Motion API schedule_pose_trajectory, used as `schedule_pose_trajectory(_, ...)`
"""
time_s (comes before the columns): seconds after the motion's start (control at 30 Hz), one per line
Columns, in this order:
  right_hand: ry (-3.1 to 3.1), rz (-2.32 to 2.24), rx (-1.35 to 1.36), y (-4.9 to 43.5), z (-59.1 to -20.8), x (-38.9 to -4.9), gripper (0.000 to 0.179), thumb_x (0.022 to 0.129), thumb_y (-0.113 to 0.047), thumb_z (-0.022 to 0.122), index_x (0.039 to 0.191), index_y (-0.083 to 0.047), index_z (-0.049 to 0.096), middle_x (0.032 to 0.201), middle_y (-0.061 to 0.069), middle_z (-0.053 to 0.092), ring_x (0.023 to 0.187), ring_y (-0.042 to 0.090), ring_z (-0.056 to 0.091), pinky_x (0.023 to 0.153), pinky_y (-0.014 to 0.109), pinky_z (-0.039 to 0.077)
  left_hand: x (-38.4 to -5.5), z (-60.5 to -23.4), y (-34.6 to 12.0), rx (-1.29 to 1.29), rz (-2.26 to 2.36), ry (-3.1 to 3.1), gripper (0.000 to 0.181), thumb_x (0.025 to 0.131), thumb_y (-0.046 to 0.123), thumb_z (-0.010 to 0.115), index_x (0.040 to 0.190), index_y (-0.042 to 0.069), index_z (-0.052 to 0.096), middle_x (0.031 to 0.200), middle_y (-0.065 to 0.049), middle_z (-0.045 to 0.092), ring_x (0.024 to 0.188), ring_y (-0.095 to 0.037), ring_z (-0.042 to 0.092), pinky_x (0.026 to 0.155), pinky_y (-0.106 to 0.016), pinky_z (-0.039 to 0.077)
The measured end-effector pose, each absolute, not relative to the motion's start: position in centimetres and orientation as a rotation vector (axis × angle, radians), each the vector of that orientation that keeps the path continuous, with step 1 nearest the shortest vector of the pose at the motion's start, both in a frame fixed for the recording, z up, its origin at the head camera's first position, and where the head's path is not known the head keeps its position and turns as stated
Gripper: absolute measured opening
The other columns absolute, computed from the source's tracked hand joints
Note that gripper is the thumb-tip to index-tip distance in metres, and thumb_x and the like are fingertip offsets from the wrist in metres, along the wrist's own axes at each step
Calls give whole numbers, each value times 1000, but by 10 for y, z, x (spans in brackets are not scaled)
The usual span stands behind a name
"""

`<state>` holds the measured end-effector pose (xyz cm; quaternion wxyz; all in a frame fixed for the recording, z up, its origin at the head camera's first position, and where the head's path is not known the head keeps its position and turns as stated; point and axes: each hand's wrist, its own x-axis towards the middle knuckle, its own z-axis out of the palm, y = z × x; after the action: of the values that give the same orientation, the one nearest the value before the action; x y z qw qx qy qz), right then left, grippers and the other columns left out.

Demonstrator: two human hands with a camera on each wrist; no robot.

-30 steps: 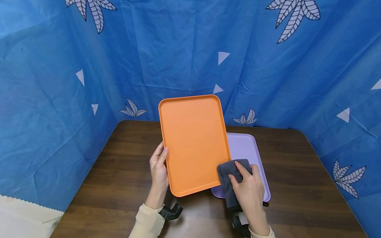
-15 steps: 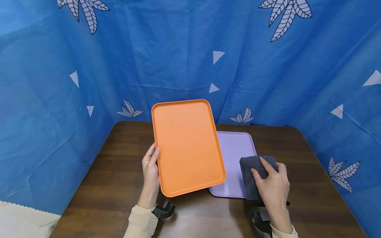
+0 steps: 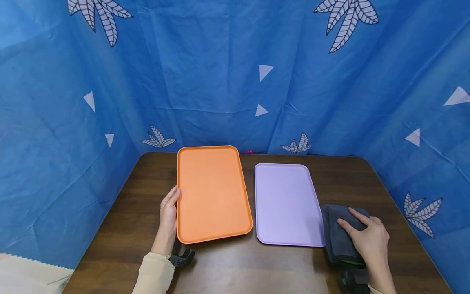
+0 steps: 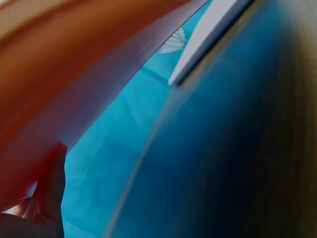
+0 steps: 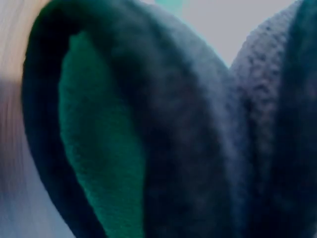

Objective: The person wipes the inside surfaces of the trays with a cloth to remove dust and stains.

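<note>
An orange rectangular tray is held by its left edge in my left hand, thumb on the rim and fingers underneath. The left wrist view shows the tray's underside with fingers against it; the tray is raised off the table. My right hand grips a folded dark grey cloth beside the lower right corner of a lavender tray, which lies flat on the table. In the right wrist view the cloth's folds fill the picture, with a green layer inside.
The brown wooden table reaches back to a blue curtain printed with leaves and triangles, which also hangs along both sides. A white scalloped-edged cloth is at the lower left. Black wrist straps are on the wrists.
The orange tray has moved left and down, no longer overlapping the lavender tray. The right hand has carried the cloth right, off the trays, and lowered it toward the table.
</note>
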<state>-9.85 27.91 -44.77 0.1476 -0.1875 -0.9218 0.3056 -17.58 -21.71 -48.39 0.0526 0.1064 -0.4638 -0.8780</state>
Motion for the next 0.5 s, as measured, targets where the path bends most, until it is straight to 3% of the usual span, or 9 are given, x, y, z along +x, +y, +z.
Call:
schedule_pose_trajectory(0.13,-2649,885,-551,290,-450,-101,55,81,-19,79,128,1,61,113,37,53,105,49,47,94,62,31,-179,-497,-220,397,-2692,-1487,22,103,17,49,118,18,65,101,8,71,93,-6,67,83,-21,54)
schedule_pose_trajectory(0.33,-2698,884,-527,309,-451,-106,56,83,-22,77,130,3,58,116,38,50,108,52,44,98,64,27,-184,-512,-221,430,-2664,-1656,45,104,22,47,144,4,41,103,12,69,98,-3,65,86,-21,53)
schedule_pose_trajectory(0.5,-2769,870,-499,326,-455,-116,59,87,-29,73,132,5,55,122,41,47,113,54,40,101,68,22,-187,-517,-222,443,-2659,-1707,54,105,23,45,150,-2,29,102,14,68,98,-1,64,86,-19,53)
